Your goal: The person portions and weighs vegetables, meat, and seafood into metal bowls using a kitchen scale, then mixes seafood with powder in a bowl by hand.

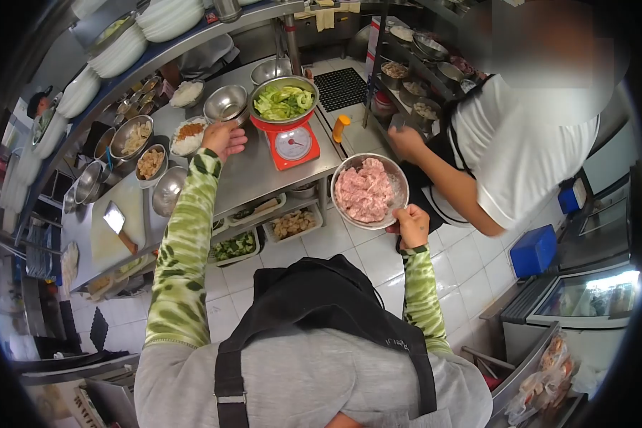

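My right hand (411, 225) grips the rim of a metal bowl (340, 209) filled with pale pink raw minced meat (364, 190), held out over the floor beside the counter's end. My left hand (225, 139) reaches over the counter, its fingers loosely apart. Just beyond it sits a stack of steel bowls (227, 104); whether the fingertips touch the rim I cannot tell. Right of that hand stands a red kitchen scale (293, 145), bearing a metal bowl of chopped green vegetables (284, 102).
A co-worker (528, 135) in a white shirt stands close on the right by shelves of food bowls. On the counter (246, 182) are several food bowls, a cutting board (125, 232) and a cleaver (115, 220). Blue bins (533, 251) stand at right.
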A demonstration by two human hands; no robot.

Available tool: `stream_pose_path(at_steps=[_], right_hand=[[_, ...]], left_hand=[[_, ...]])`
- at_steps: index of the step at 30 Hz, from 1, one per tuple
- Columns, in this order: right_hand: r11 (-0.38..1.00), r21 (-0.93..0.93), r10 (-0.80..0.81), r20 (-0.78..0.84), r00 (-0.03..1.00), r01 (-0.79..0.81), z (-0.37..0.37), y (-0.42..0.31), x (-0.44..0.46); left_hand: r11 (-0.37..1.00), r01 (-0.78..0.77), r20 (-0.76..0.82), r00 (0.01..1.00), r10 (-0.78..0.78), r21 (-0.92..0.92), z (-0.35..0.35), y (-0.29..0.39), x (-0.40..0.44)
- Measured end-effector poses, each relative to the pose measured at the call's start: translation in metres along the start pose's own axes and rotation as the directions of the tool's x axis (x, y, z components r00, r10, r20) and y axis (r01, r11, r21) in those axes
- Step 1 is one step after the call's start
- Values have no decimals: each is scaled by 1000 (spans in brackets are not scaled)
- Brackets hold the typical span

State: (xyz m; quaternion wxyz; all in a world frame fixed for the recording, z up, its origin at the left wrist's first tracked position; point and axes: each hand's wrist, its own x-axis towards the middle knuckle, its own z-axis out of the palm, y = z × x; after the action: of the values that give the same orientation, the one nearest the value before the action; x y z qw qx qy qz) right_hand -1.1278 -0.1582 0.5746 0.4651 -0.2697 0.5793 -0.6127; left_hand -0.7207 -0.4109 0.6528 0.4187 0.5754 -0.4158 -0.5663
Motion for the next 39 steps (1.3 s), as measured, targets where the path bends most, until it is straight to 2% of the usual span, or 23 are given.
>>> stream_pose_path(at_steps=[5,9,10,12,14,17,21,26,29,32,34,35,37,39], right_hand=[[996,85,-17,-82,997,23,0,-16,8],[991,85,-95,-124,988,106,-9,-26,14],[958,262,-95,-81,992,113,-17,-4,28],[997,-35,-78,-113,990,75,-44,4,46],[996,-37,-88,-182,979,83,-35,-13,38],[986,91,-110,-268,957,139,-11,-45,15],[991,6,-122,-303,945,130,-20,-52,28],[975,161,-99,-305,947,154,-12,-50,79],[963,269,63,-193,979,-9,-12,-40,124],[968,249,80,-223,972,-23,-5,-19,155],[998,-56,32,-98,995,-38,-12,-6,153],[978,-209,21,-30,999,-26,-17,2,148],[944,110,314,-22,949,-310,-34,43,139],[738,397,567,75,820,-546,-53,94,130]], left_hand=[[1000,15,-28,999,-15,-3,-19,-13,-9],[999,22,-6,1000,-21,32,-29,-24,-11],[999,26,4,1000,-26,47,-30,-27,-11],[998,28,-8,1000,-27,63,-33,-34,-9],[998,22,-17,1000,-21,52,-34,-37,-10],[1000,14,-23,1000,-14,21,-34,-38,-13],[1000,16,-5,1000,-16,25,-28,-36,-11],[999,-9,19,1000,8,34,-3,-17,-13],[999,-37,58,998,36,28,9,-11,-3],[994,-91,49,995,88,59,15,-4,9],[983,-128,-6,992,129,129,23,11,9],[951,-212,1,976,217,226,24,19,11],[839,-360,40,925,377,409,26,36,16],[557,-623,334,775,537,549,32,58,29]])
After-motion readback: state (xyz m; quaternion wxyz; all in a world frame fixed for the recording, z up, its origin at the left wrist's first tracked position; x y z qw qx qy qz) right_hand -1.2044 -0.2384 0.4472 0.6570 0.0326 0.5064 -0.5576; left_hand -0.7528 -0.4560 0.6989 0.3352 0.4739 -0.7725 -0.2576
